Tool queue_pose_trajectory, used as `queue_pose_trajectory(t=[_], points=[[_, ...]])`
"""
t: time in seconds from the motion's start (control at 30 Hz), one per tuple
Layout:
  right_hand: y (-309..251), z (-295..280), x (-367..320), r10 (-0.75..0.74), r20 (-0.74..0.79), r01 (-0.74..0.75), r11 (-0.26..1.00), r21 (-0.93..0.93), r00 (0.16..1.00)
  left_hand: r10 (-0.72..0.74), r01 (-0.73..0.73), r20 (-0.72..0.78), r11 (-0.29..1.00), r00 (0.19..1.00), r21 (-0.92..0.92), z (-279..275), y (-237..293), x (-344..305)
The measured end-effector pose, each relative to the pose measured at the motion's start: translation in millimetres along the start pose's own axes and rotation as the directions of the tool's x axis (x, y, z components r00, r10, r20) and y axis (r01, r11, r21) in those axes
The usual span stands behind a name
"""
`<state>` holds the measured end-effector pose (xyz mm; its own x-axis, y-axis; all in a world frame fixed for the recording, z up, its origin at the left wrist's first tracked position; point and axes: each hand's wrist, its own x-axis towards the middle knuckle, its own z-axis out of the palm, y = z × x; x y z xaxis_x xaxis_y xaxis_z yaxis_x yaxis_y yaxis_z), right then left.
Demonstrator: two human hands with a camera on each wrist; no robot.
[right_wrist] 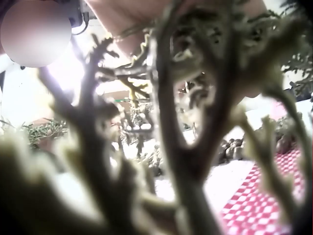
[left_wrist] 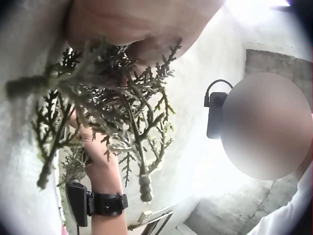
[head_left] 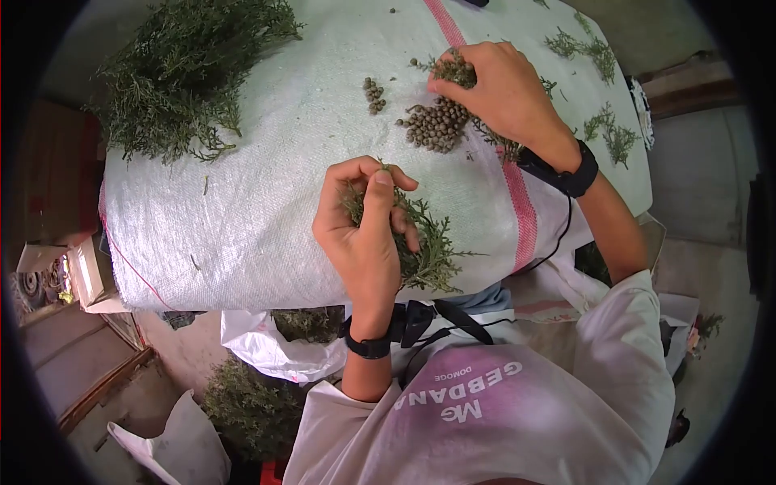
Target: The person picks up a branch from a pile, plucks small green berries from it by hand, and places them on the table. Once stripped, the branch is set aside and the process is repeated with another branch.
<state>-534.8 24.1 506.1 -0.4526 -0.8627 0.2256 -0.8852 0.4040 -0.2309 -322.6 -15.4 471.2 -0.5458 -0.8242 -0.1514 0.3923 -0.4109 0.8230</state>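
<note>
My left hand [head_left: 360, 230] pinches a green, scale-leaved evergreen sprig [head_left: 430, 246] near the front edge of the white woven sack. In the left wrist view the sprig's forked twigs [left_wrist: 139, 122] hang below the palm. Farther off, my right hand [head_left: 508, 93] holds a cluster of small round brown cones [head_left: 457, 71] between thumb and fingers. Leafy twigs [right_wrist: 186, 166] fill the right wrist view, large and blurred, beneath that hand. Just under the right hand lies a heap of brown cones [head_left: 436, 127], with a smaller group of cones [head_left: 373, 97] to its left.
A large pile of evergreen branches [head_left: 190, 77] covers the sack's far left. Loose sprigs [head_left: 618, 141] are scattered on the right. The white sack [head_left: 242, 218] carries pink stripes. Below its front edge are a white bag [head_left: 279, 347] and more greenery [head_left: 250, 408].
</note>
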Motion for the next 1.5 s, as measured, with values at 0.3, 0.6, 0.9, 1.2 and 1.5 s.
queue_pose_trajectory(t=[0.3,0.6,0.9,1.2,1.5], points=[[-22.8,-66.6,-43.6,0.037,0.121,-0.115,0.672,0.731,0.992,-0.025,0.026,-0.052,0.999,0.998,0.025,20.0,11.0,-8.6],[-42.5,-80.1,-97.6,0.201,0.393,-0.437,0.283,0.854,0.897,0.065,-0.072,0.047,0.985,0.997,0.154,51.2,27.3,-41.8],[-46.7,-67.7,-129.1,0.284,0.39,-0.406,-0.005,0.914,0.876,0.261,-0.36,0.288,0.852,0.921,0.381,52.2,20.0,-51.3],[-55.8,-62.5,-133.0,0.275,0.215,-0.262,0.148,0.954,0.937,0.215,-0.273,0.194,0.896,0.957,0.351,49.1,26.3,-57.4],[-64.0,-65.1,-130.4,0.297,0.166,-0.237,0.221,0.946,0.94,0.278,-0.373,0.292,0.86,0.915,0.348,41.3,23.4,-52.8]])
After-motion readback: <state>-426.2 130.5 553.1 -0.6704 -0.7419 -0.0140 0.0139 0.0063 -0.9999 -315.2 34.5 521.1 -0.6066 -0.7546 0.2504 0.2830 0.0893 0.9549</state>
